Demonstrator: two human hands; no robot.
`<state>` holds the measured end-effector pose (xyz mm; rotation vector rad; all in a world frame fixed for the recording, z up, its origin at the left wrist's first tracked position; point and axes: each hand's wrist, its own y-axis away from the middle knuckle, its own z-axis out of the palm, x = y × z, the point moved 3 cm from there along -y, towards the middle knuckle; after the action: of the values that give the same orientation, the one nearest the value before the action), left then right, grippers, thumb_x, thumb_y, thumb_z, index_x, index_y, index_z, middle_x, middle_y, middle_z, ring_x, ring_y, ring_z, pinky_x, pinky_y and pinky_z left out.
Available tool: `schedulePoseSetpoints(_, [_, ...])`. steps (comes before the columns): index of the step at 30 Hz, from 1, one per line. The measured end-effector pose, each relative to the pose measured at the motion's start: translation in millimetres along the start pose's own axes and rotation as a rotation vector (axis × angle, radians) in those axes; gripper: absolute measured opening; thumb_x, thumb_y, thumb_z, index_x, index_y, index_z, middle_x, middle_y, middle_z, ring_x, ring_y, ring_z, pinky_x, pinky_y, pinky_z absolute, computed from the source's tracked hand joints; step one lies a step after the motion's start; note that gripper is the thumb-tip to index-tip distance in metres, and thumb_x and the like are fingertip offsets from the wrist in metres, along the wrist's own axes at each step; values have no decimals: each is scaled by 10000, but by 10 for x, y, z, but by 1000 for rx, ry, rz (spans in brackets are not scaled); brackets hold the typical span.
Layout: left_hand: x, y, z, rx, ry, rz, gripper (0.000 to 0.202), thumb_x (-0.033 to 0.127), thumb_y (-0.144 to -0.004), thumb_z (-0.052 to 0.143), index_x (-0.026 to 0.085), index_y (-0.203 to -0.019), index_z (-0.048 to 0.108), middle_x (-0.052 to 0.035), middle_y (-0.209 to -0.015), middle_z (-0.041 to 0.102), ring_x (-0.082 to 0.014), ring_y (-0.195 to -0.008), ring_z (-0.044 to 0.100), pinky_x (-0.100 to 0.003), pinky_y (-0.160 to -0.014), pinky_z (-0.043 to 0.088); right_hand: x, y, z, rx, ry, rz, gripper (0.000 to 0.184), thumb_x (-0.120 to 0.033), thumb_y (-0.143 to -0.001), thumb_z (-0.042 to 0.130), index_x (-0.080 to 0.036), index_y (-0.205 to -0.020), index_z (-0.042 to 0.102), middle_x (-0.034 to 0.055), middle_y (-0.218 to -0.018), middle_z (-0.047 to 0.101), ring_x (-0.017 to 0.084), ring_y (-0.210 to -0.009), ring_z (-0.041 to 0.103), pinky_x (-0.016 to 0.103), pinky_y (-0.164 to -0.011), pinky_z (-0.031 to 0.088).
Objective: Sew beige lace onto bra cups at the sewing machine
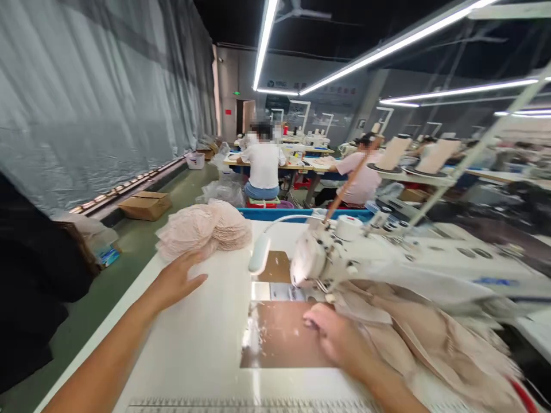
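Note:
My left hand (178, 281) reaches out over the white table (202, 338), fingers apart, touching the near edge of a stack of pale pink padded cups (204, 228). My right hand (333, 335) rests with curled fingers on the brown plate beside the needle of a white sewing machine (327, 255); it presses on beige fabric (422, 338) piled to the right. The picture is smeared by motion.
A curved lamp (260, 252) stands by the machine. Thread cones (434, 155) sit on a rack at right. Two people sit at tables farther back. A cardboard box (145, 205) lies on the green floor at left, by a grey sheeted wall.

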<state>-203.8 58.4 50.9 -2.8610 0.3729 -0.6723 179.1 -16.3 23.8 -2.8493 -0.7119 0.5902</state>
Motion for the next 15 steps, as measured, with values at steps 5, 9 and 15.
schedulePoseSetpoints(5, [744,419,439,-432,253,-1,435,471,-850,525,219,-1195,612,-77,-1313,568,-273,-1111,577,-276,-739,524,795,639,-330,231,221,452,299,-209,-846,428,-128,-1072,605,180,-1112,639,274,-825,639,350,-654,461])
schedulePoseSetpoints(9, [1585,507,793,-656,498,134,312,353,-857,554,211,-1121,639,-60,-1127,651,-225,-1010,597,-290,-842,479,1002,829,-413,231,166,483,190,-254,-843,459,-154,-862,620,122,-873,679,246,-729,615,320,-617,423])
schedulePoseSetpoints(15, [2488,517,1391,-844,864,183,372,412,-846,618,167,-1126,621,-82,-1053,637,-190,-924,582,-319,-844,467,952,988,-603,591,-616,414,244,-407,-815,601,-191,-712,547,-14,-662,527,137,-632,477,245,-583,378])
